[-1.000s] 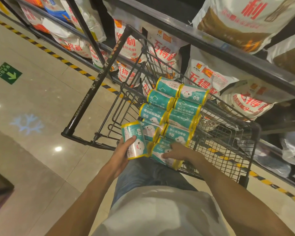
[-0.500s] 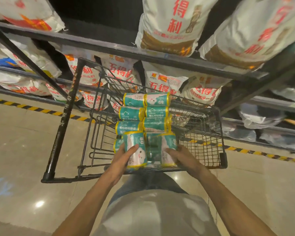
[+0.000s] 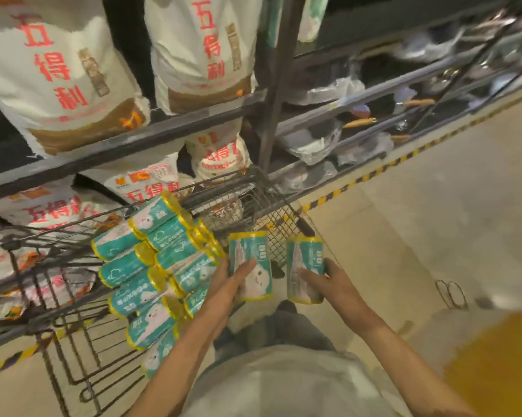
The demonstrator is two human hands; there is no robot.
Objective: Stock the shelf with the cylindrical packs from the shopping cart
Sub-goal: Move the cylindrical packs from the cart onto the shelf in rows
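Several teal cylindrical packs with yellow rims (image 3: 151,266) lie stacked in the black wire shopping cart (image 3: 73,350) at the lower left. My left hand (image 3: 226,284) grips one upright teal pack (image 3: 253,260) just right of the stack. Further right, my right hand (image 3: 331,281) holds a second upright teal pack (image 3: 304,266). Both held packs are out of the cart, above the floor. The dark metal shelf (image 3: 169,130) runs across the upper half.
Large white sacks with red characters (image 3: 61,73) fill the left shelves above and behind the cart. A dark upright post (image 3: 276,85) divides the shelving. Right shelves (image 3: 374,91) hold plastic-wrapped dark goods. Yellow-black tape (image 3: 374,173) edges the beige floor.
Both hands lifted a pack each out of the cart and carried them to the right. My view swung right, so the cart now sits at the left.
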